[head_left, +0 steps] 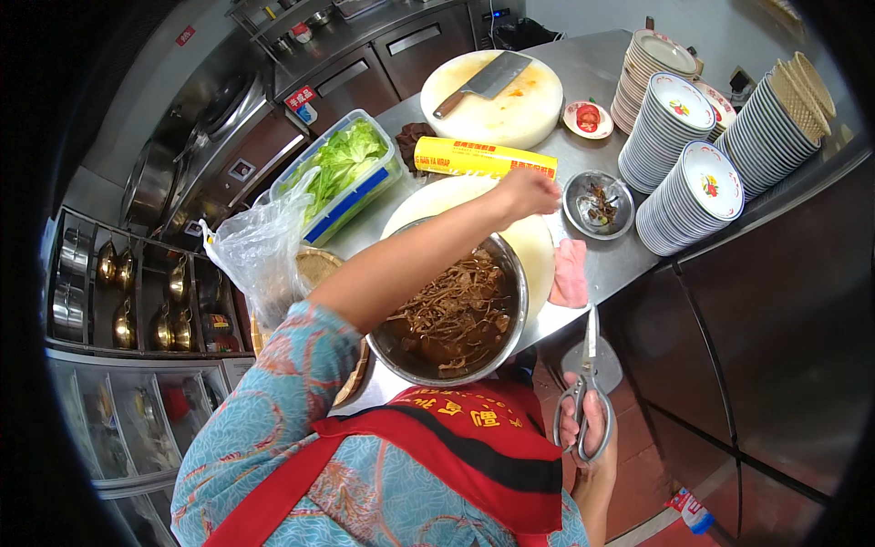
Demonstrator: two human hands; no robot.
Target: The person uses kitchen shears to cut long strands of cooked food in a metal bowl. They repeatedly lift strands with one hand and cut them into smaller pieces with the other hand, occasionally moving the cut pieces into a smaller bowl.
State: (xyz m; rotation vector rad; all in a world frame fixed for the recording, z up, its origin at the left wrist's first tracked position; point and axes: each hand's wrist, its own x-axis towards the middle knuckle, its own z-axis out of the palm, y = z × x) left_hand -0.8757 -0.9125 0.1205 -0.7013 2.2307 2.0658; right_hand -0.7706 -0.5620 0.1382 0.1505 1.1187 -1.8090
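My left arm stretches across a large steel basin (pixel 521 321) of dark broth with thin brown root-like strands (pixel 458 294). My left hand (pixel 533 195) is above the far right edge of a round cutting board (pixel 540 267), beside a small metal bowl (pixel 595 231) with dark scraps (pixel 601 204). Its fingers are bent together, and whether they pinch anything is too small to see. In my right hand (pixel 595 424) is a pair of grey-handled scissors (pixel 586 369), low at the table's right side, blades pointing up and away from me. Part of the basin is hidden under my forearm.
Beyond the basin lie a yellow cling wrap box (pixel 485 156) and a cleaver (pixel 495 75) on a thick round board (pixel 451 126). Lettuce fills a plastic tub (pixel 348 205) at left, by a plastic bag (pixel 263 253). Stacked bowls (pixel 683 205) and a pink cloth (pixel 569 273) are at right.
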